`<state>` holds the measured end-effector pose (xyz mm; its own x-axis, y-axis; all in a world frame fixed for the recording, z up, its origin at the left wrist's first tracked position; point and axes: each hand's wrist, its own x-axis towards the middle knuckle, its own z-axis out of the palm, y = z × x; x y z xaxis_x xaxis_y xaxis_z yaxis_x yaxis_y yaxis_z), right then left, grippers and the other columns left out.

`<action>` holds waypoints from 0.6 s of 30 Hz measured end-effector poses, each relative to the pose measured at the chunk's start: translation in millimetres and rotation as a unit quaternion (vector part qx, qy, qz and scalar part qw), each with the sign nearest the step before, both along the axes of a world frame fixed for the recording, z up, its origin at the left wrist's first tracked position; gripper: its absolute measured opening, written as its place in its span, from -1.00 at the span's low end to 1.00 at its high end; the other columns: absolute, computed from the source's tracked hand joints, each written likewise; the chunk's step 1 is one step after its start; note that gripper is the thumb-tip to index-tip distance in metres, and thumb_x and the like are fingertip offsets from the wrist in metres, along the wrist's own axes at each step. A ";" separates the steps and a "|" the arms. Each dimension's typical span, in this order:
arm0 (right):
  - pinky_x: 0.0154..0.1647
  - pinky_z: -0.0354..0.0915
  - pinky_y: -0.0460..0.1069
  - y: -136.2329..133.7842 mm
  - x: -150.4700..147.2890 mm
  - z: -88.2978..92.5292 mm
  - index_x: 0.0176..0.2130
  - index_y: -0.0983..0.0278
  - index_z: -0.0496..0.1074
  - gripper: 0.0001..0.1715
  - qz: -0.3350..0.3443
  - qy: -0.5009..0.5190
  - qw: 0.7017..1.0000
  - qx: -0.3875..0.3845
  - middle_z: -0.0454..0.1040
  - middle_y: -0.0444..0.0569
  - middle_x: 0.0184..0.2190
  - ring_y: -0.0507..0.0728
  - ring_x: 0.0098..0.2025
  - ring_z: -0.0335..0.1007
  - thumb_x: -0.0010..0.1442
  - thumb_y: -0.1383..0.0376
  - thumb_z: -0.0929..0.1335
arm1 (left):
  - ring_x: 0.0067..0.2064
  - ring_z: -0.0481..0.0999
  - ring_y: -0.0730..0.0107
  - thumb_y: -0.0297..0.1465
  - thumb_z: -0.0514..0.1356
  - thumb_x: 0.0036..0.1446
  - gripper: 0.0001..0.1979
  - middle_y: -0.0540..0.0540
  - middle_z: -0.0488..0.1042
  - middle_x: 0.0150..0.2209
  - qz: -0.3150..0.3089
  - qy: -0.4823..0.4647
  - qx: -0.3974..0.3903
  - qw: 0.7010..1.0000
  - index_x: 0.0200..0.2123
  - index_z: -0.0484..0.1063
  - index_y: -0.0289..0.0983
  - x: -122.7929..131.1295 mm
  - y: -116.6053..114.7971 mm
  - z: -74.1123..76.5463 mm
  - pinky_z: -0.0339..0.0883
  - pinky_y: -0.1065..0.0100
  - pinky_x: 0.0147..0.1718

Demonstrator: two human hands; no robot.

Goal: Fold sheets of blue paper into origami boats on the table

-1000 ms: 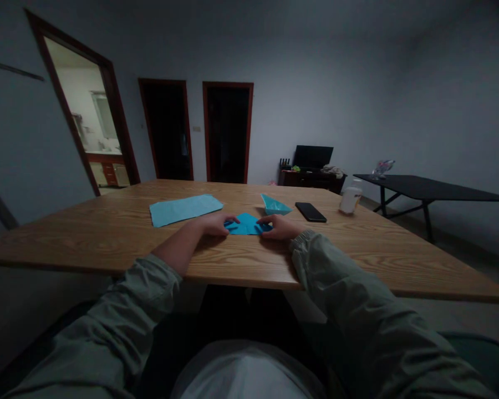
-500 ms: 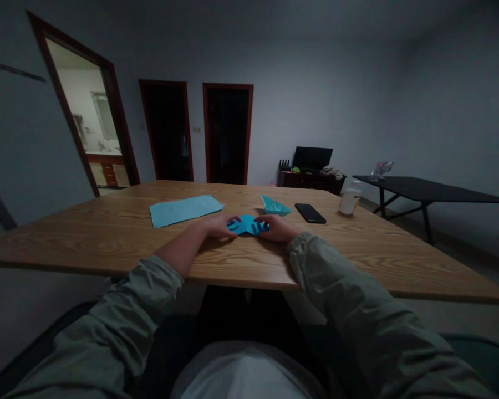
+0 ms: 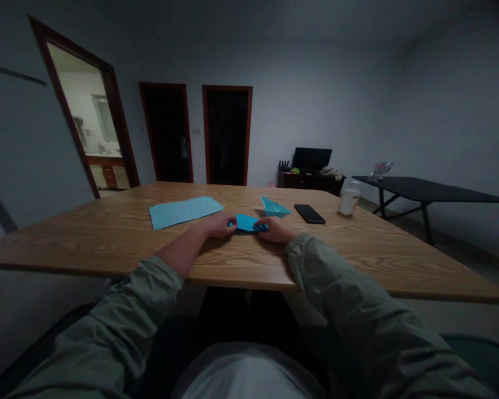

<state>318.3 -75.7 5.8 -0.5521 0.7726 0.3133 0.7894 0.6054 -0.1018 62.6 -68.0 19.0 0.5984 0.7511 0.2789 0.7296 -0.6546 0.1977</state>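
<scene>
A small blue folded paper (image 3: 246, 222) lies on the wooden table (image 3: 108, 238) between my two hands. My left hand (image 3: 218, 224) pinches its left end with curled fingers. My right hand (image 3: 274, 229) pinches its right end the same way. Both hands rest on the tabletop. A finished blue paper boat (image 3: 274, 206) stands just beyond the right hand. A flat light-blue sheet (image 3: 185, 210) lies to the left of the left hand.
A black phone (image 3: 310, 213) lies right of the boat, with a white bottle (image 3: 349, 200) further right. A black table (image 3: 432, 189) stands off to the right. Three doorways are in the far wall, and a low cabinet with a screen (image 3: 311, 166).
The paper between my hands has been folded smaller and narrower over the last second. My hands have drawn closer together on it.
</scene>
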 end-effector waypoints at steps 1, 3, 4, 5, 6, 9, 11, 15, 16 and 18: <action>-0.10 0.29 -0.06 0.8 0.4 -0.7 -0.03 0.18 0.52 -0.61 -0.003 -0.007 1.000 -0.002 0.58 -0.02 -0.14 0.16 -0.13 0.49 0.12 0.24 0.36 | -0.32 0.45 0.33 -0.26 0.08 0.13 -0.73 -0.08 0.57 -0.27 -0.003 0.004 0.007 1.000 -0.24 0.53 -0.23 -0.4 -0.4 0.8 0.21 0.39 -0.33; -0.13 0.28 -0.06 1.7 0.6 -1.2 -0.06 0.18 0.53 -0.65 -0.008 -0.017 1.000 0.003 0.58 -0.02 -0.17 0.15 -0.16 0.49 0.16 0.25 0.31 | -0.31 0.46 0.32 -0.27 0.06 0.16 -0.73 -0.09 0.56 -0.27 -0.001 0.000 0.018 1.000 -0.23 0.51 -0.23 -0.7 -1.2 2.1 0.22 0.38 -0.32; -0.14 0.28 -0.06 1.9 0.4 -1.1 -0.06 0.19 0.53 -0.65 -0.010 -0.019 1.000 0.011 0.58 -0.02 -0.17 0.15 -0.17 0.49 0.17 0.26 0.30 | -0.31 0.46 0.32 -0.27 0.05 0.18 -0.72 -0.09 0.56 -0.28 0.003 -0.005 0.021 1.000 -0.21 0.50 -0.23 -0.6 -1.2 2.6 0.23 0.37 -0.32; -0.15 0.27 -0.06 1.9 0.1 -0.9 -0.07 0.20 0.53 -0.66 -0.012 -0.022 1.000 0.019 0.58 -0.01 -0.19 0.14 -0.18 0.49 0.18 0.27 0.29 | -0.32 0.46 0.31 -0.27 0.03 0.19 -0.71 -0.10 0.55 -0.29 0.005 -0.011 0.022 1.000 -0.19 0.49 -0.24 -0.4 -1.0 2.8 0.23 0.36 -0.32; -0.18 0.27 -0.07 2.0 -0.3 -0.7 -0.09 0.21 0.53 -0.67 -0.016 -0.024 0.999 0.025 0.58 0.00 -0.21 0.14 -0.21 0.48 0.19 0.27 0.28 | -0.32 0.45 0.31 -0.26 0.02 0.21 -0.70 -0.10 0.54 -0.30 0.005 -0.017 0.023 1.000 -0.17 0.48 -0.24 -0.2 -0.2 2.7 0.24 0.36 -0.32; -0.29 0.24 -0.08 3.0 -0.4 -0.5 -0.18 0.25 0.54 -0.72 -0.030 -0.015 0.999 0.026 0.57 0.01 -0.31 0.11 -0.31 0.45 0.18 0.27 0.28 | -0.29 0.45 0.31 -0.22 -0.01 0.25 -0.68 -0.11 0.53 -0.30 0.008 -0.052 0.020 0.998 -0.16 0.45 -0.25 -0.9 6.0 -0.1 0.25 0.35 -0.29; -0.31 0.22 -0.08 4.8 1.0 -0.9 -0.18 0.27 0.54 -0.73 -0.045 0.014 0.999 0.019 0.57 0.00 -0.32 0.10 -0.33 0.43 0.16 0.28 0.30 | -0.28 0.45 0.32 -0.20 0.01 0.23 -0.69 -0.09 0.52 -0.30 0.008 -0.092 0.002 0.996 -0.18 0.45 -0.25 -3.5 12.5 -3.3 0.26 0.36 -0.29; -0.29 0.22 -0.09 9.4 6.4 -2.3 -0.12 0.29 0.52 -0.69 -0.071 0.078 0.994 -0.002 0.56 0.00 -0.28 0.08 -0.31 0.42 0.12 0.30 0.34 | -0.32 0.45 0.35 -0.11 0.14 0.11 -0.65 -0.08 0.51 -0.31 0.029 -0.154 -0.049 0.986 -0.23 0.43 -0.27 -14.1 24.3 -6.9 0.28 0.38 -0.34; -0.29 0.22 -0.09 10.2 7.8 -2.7 -0.12 0.30 0.52 -0.69 -0.074 0.085 0.994 -0.005 0.56 0.00 -0.28 0.08 -0.31 0.42 0.12 0.31 0.34 | -0.32 0.45 0.35 -0.08 0.19 0.06 -0.63 -0.08 0.51 -0.31 0.042 -0.159 -0.049 0.985 -0.24 0.43 -0.28 -17.2 26.1 -6.6 0.28 0.38 -0.36; -0.29 0.22 -0.09 11.5 10.1 -3.7 -0.13 0.31 0.52 -0.69 -0.072 0.091 0.993 -0.007 0.56 0.01 -0.27 0.09 -0.30 0.41 0.12 0.31 0.33 | -0.33 0.44 0.35 -0.06 0.25 -0.02 -0.60 -0.09 0.51 -0.30 0.066 -0.159 -0.038 0.984 -0.29 0.45 -0.28 -22.8 27.7 -5.0 0.27 0.38 -0.37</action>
